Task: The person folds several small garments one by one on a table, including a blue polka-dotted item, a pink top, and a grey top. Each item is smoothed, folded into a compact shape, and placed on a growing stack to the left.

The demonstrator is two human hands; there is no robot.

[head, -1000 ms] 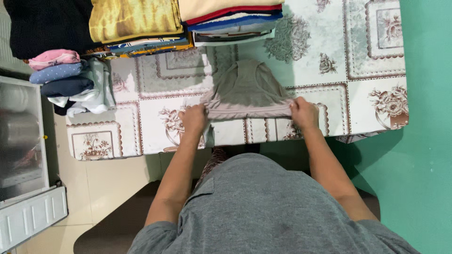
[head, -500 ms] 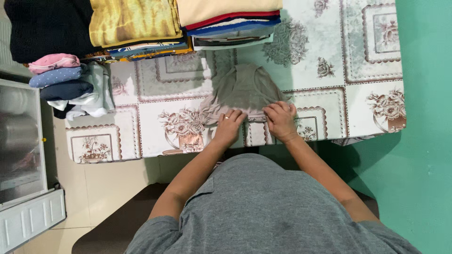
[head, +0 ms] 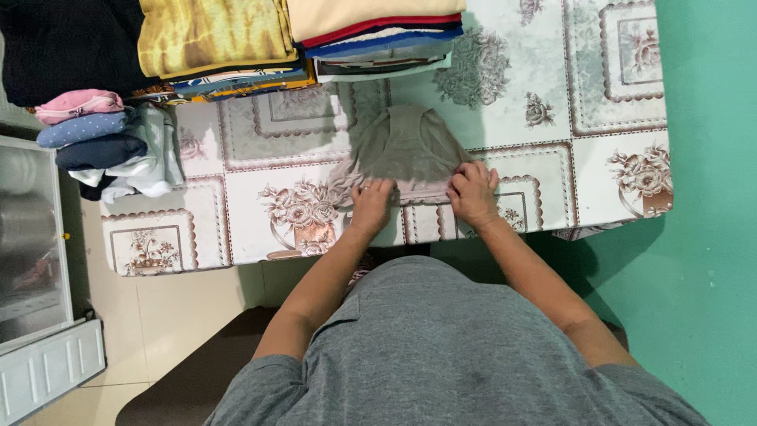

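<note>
A small grey-beige sleeveless top (head: 408,150) lies flat on the table with the floral cloth (head: 505,95), its neck end away from me. My left hand (head: 371,204) presses flat on the near hem at its left part, fingers together. My right hand (head: 473,192) rests on the hem's right corner, fingers curled onto the fabric. Both hands touch the garment at the table's near edge.
Stacks of folded clothes stand at the far side: a yellow one (head: 213,35), a cream-topped one (head: 374,28) and a black pile (head: 67,43). Small rolled garments (head: 98,134) lie at the left end. A metal cabinet (head: 31,260) stands left; a green wall (head: 710,237) is on the right.
A second ago my hands held the hem stretched wide at both corners. They moved inward and set the hem down; both now press on the garment near its middle and right.
</note>
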